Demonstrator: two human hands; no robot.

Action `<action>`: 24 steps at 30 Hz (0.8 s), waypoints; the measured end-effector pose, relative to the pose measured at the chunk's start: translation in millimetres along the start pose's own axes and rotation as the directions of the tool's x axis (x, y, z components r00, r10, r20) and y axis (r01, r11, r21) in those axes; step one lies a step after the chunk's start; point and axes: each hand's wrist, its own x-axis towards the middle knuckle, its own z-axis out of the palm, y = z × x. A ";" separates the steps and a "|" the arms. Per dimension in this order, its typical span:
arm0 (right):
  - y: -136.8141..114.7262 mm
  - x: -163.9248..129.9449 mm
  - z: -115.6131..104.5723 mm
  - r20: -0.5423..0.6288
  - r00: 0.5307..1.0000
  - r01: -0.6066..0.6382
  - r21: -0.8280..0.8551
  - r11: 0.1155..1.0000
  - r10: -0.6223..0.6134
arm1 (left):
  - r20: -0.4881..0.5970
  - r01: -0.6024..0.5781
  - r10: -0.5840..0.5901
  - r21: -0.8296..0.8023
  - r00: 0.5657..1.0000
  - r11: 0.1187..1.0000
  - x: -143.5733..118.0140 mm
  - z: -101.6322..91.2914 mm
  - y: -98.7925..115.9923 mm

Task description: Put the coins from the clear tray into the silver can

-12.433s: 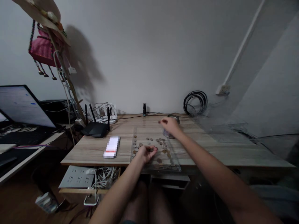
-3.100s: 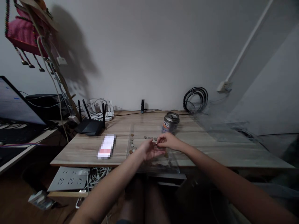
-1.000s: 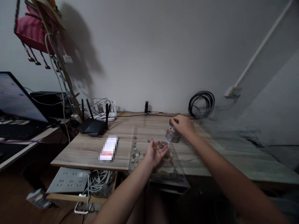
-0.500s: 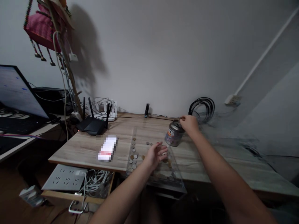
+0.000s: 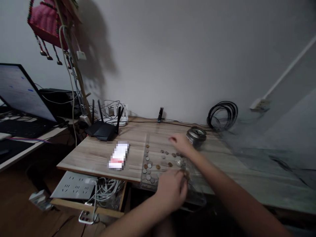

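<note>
I log on the wooden desk: black router at back left, blurred white card before it, coiled black cable against the wall. Monitor far left; grey power strip below.

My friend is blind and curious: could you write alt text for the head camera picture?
A person's left hand and right hand reach over loose coins spread on a clear sheet on a wooden desk. A metal tin stands just behind the right hand; a black router sits farther left.
</note>
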 end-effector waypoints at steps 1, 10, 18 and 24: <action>-18.1 -1.9 19.2 0.086 0.993 0.076 0.052 0.996 -0.081 | -0.016 -0.019 0.020 0.096 1.000 0.995 -14.5 -1.6 -4.4; -88.8 -45.8 60.6 0.439 0.725 0.361 0.414 0.836 -0.531 | -0.090 -0.160 0.152 -0.089 0.984 0.983 -70.9 -31.9 -32.8; -41.2 -108.8 7.2 0.459 0.656 0.349 0.519 0.780 -0.599 | -0.103 -0.160 0.159 -0.001 0.982 0.987 -86.2 -52.2 -34.3; -21.7 -108.7 5.9 0.567 0.673 0.320 0.355 0.878 -0.475 | -0.036 -0.029 0.028 -0.034 0.999 0.999 -73.5 -50.4 -27.3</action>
